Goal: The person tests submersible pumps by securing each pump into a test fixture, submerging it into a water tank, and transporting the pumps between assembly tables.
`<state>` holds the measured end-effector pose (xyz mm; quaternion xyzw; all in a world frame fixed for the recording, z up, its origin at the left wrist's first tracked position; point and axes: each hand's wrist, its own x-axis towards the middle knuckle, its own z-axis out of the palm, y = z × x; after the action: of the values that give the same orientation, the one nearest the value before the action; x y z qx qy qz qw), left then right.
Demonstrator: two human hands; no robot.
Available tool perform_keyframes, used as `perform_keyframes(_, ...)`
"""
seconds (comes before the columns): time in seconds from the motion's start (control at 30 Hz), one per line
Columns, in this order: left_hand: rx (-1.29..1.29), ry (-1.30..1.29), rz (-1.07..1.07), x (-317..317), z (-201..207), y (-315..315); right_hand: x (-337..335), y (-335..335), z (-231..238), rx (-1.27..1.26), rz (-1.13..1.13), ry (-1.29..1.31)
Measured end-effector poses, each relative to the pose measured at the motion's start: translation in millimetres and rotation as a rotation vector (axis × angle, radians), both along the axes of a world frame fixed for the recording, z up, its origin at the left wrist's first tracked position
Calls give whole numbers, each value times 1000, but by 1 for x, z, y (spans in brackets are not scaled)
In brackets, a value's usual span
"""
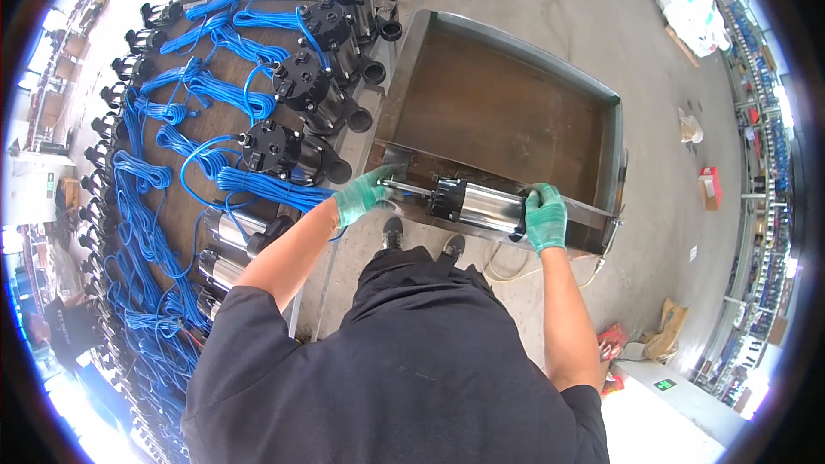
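Over the near rim of the rusty metal tray (601,133) you hold a pump (478,204), a shiny steel cylinder with a black end cap, lying on its side across the tray's front wall. Your left hand (364,194) in its green glove is closed around the slim fitting at the pump's left end, and your right hand (545,216), gloved the same, is wrapped over the right end of the steel body, so both hands grip the one pump between them. Your shoes (421,239) show just below it on the concrete floor (550,0), close to the tray. To your left runs a long worktop (228,64) carrying a row of finished pumps (301,90), each with a black head and a coil of blue cable (258,187) beside it; more bare steel cylinders (230,245) lie at its near edge. I judge the sound way to handle this is to keep the body level and carry the weight with the right hand (the steel looks slick, so a full wrap beats fingertips), letting the left only steer by the fitting rather than lever on it. Keep it resting on the rim while you adjust your grip, and mind the loose cable (507,268) lying on the floor by your feet.
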<state>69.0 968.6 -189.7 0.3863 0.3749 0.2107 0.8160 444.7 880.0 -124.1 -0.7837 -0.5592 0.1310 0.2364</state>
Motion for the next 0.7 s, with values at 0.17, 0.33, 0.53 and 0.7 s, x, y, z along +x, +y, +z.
perform_keyframes(0.17,607,783,-425,6,1,14,4,2,-5,7,7,4)
perform_keyframes(0.33,186,209,-47,9,0,1,5,1,-1,9,15,-45)
perform_keyframes(0.53,41,141,-123,0,21,10,1,2,-4,14,-13,-9)
perform_keyframes(0.7,968,868,-359,2,5,10,-1,-1,-5,2,-28,-12)
